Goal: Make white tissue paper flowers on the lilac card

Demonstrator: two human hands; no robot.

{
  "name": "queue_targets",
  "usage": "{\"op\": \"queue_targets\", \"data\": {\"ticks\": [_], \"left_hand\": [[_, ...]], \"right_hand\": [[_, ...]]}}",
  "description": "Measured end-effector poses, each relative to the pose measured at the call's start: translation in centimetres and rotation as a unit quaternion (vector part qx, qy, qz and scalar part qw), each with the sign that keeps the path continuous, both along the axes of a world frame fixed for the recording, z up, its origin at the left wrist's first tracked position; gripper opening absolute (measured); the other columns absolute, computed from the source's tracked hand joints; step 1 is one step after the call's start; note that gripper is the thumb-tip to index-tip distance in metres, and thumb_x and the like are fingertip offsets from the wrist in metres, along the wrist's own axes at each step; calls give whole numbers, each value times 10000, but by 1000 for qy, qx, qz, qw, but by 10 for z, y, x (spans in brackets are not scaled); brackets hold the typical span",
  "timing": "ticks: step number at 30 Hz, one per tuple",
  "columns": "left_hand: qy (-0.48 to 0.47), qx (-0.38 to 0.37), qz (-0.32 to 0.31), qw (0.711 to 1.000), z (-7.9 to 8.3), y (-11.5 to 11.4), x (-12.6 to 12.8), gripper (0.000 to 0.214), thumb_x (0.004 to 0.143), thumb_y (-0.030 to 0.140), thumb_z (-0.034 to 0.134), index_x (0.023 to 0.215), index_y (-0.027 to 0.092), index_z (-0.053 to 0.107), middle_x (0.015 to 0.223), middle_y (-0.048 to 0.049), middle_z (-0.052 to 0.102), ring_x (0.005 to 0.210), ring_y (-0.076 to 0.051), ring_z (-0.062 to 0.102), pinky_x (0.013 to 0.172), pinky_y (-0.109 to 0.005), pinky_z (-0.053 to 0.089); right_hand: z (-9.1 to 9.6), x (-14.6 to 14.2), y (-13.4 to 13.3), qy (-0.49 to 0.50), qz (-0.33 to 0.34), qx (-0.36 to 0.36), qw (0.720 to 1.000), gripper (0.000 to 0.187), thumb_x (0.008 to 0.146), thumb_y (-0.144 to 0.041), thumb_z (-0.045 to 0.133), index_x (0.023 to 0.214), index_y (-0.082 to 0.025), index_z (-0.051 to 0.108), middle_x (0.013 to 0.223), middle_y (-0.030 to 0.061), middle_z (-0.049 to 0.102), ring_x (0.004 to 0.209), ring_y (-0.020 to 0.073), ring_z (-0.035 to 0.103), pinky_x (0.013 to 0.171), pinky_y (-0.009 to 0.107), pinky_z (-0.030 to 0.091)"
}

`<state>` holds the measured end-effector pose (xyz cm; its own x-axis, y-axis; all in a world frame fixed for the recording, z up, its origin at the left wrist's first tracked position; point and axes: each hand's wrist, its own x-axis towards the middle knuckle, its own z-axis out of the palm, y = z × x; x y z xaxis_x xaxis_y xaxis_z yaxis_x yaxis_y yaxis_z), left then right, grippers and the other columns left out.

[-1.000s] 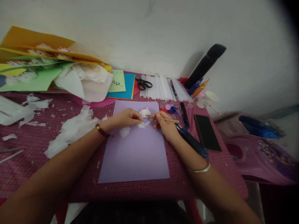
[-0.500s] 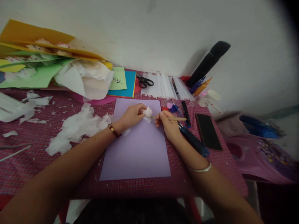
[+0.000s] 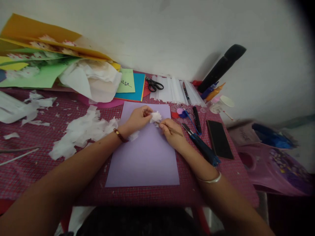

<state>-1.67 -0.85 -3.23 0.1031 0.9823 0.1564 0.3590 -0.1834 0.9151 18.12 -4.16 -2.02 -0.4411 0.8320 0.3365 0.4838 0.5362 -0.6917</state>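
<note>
A lilac paper sheet (image 3: 145,154) lies on the red checked tablecloth (image 3: 36,170) in front of me. Near its far edge sits a small white tissue flower (image 3: 156,116). My left hand (image 3: 137,118) pinches the flower from the left, fingers closed on it. My right hand (image 3: 172,132) grips a thin wooden stick (image 3: 175,131) like a pen, its tip against the flower's right side. A small white tissue scrap (image 3: 134,135) lies beside my left wrist.
Torn white tissue (image 3: 81,132) is heaped to the left. Coloured card sheets (image 3: 36,65) and crumpled tissue lean at the back left. Scissors (image 3: 154,85), white strips (image 3: 174,91), pens (image 3: 197,115), a blue tool (image 3: 204,150), a black phone (image 3: 219,139) and a pink bag (image 3: 275,164) lie right.
The stick has swung from pointing right to slanting down toward me, and my right hand has closed in on the flower. My left hand has kept its pinch on it.
</note>
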Motion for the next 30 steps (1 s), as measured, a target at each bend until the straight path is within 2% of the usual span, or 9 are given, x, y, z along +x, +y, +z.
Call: {"op": "queue_targets", "data": {"ticks": [4,10,12,15,17,19,21,24,30], "left_hand": [[-31,-10,-8,999,2,0,-1,116,767,190,597,879,160,602,831,-26,674,771,-139,627,753,-285,504],[-22,-9,-29,999,5,-2,-2,75,761,188,603,828,157,612,792,-11,663,751,-129,616,741,-269,493],[-26,-6,-34,999,4,-2,-2,71,756,186,604,819,154,614,789,-14,665,746,-128,615,739,-268,489],[-30,-10,-36,999,3,-1,-1,71,764,200,607,810,149,621,775,-21,670,718,-128,604,693,-257,478],[-33,-20,-38,999,5,-2,-1,73,762,206,615,801,146,627,749,-20,663,686,-123,588,648,-244,460],[-38,-37,-38,998,11,-3,-4,70,754,201,621,797,146,630,687,-3,634,627,-112,558,601,-232,433],[-52,-60,-33,996,19,-6,-11,71,747,184,619,807,148,625,628,19,590,563,-96,521,567,-222,411],[-49,-88,-31,994,33,-13,-32,87,738,168,628,821,147,619,621,27,563,537,-81,501,565,-220,414],[140,-135,-98,976,48,-41,-71,184,695,188,667,873,143,657,779,-28,657,658,-118,564,628,-241,425]], "right_hand": [[-2,-3,-2,-102,15,58,993,213,991,-279,405,885,-223,581,902,61,598,796,196,569,686,308,410],[5,-8,-7,-238,46,118,963,237,989,-251,396,928,-184,615,972,108,612,734,197,544,634,325,369],[5,-5,-6,-184,43,100,977,223,977,-262,422,876,-194,610,933,97,619,736,197,551,644,328,382],[3,4,-1,34,-16,-7,999,287,984,-353,419,780,-217,568,767,39,598,656,170,555,615,310,415],[0,10,4,186,-66,-112,974,334,973,-436,432,739,-224,542,656,0,566,544,142,528,540,289,413],[-2,13,8,272,-95,-185,939,355,931,-503,493,721,-221,543,602,-19,559,467,121,501,474,270,392],[-4,14,11,298,-98,-213,925,376,878,-549,565,706,-215,559,577,-24,568,444,112,502,451,258,384],[-6,12,11,288,-78,-203,932,415,838,-595,609,690,-208,580,571,-22,584,447,107,513,452,253,392],[-7,8,10,258,-38,-194,946,407,869,-584,590,702,-213,604,599,-10,595,486,113,533,487,269,413]]}}
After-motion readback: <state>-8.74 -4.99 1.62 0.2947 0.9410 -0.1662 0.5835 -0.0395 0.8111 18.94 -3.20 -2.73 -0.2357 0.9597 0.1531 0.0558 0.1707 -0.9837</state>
